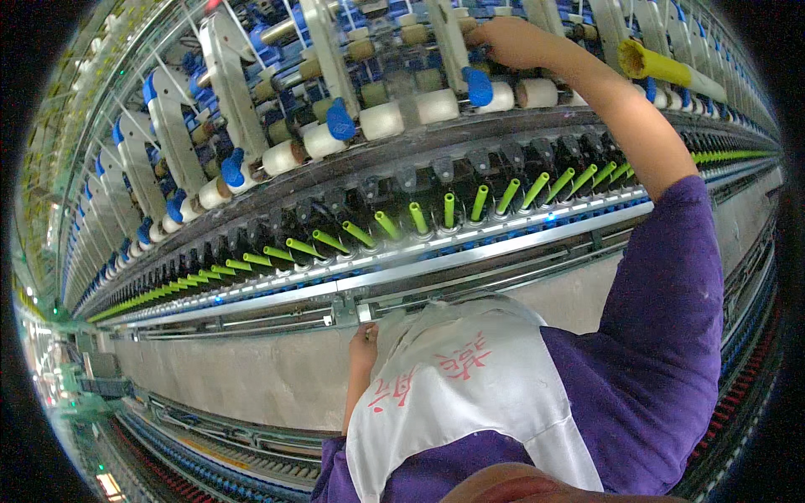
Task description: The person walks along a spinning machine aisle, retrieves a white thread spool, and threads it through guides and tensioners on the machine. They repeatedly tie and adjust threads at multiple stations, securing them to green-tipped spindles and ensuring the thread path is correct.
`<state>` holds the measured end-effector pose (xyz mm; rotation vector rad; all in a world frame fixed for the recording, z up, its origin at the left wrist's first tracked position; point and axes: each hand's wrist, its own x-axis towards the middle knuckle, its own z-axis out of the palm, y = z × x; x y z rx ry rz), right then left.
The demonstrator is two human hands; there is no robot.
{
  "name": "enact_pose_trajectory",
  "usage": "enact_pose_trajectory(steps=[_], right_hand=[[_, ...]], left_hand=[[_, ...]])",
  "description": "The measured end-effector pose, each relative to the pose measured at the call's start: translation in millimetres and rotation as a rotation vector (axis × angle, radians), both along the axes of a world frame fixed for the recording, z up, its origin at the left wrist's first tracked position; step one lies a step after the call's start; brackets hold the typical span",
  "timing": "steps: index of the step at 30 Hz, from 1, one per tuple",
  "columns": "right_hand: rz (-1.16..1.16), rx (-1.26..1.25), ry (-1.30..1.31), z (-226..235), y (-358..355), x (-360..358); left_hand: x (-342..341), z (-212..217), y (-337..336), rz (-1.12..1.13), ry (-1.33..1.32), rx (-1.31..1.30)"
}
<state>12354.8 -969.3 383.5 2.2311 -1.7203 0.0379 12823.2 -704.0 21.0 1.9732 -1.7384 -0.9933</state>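
From the head camera, a worker in a purple top and white apron (pixel 470 394) leans over a long spinning frame (pixel 402 168) in a mill hall. The right hand (pixel 507 40) reaches far up into the drafting section at the top of the machine, its grip closed around or against the roller parts there, just right of a grey weighting arm (pixel 449 42) with a blue lever (pixel 478 85); the fingers are hidden behind the hardware, so whether they pinch anything cannot be told. The left hand (pixel 363 345) rests low and near, fingers pressed against the steel rail (pixel 335 289) at a small bracket, its grip curled rather than spread.

Just right of the raised arm, a yellow tube (pixel 650 63) lies among the rollers. Cream-white rollers (pixel 381 120) run in a row beneath the weighting arms. Below them, a line of lime-green bobbin tubes (pixel 449 210) stands on black spindles, stretching far left and far right.

The apron bears red characters on white cloth. Beneath the rail the frame's pale panel (pixel 251 377) runs its length; a second machine row shows at the near left, under bright hall lights.
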Motion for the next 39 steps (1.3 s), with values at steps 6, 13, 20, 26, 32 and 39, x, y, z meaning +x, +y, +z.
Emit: enact_pose_trajectory(steps=[6,13,20,26,32,39], right_hand=[[-0.019,0.102,-0.132,-6,-5,-11],[0.189,-0.023,0.030,54,18,18],[0.040,-0.126,0.141,117,-71,103],[-0.074,-0.266,0.285,86,-149,110],[-0.118,-0.096,0.316,93,-120,114],[0.009,0.205,0.370,66,-9,130]], left_hand=[[7,-13,19,0.055,0.069,0.002],[12,-12,12,0.058,0.030,-0.092],[10,-20,17,0.060,-0.003,-0.117],[11,-44,56,0.209,0.156,-0.060],[27,-52,83,0.242,0.116,0.088],[30,-38,42,0.130,0.028,0.045]])
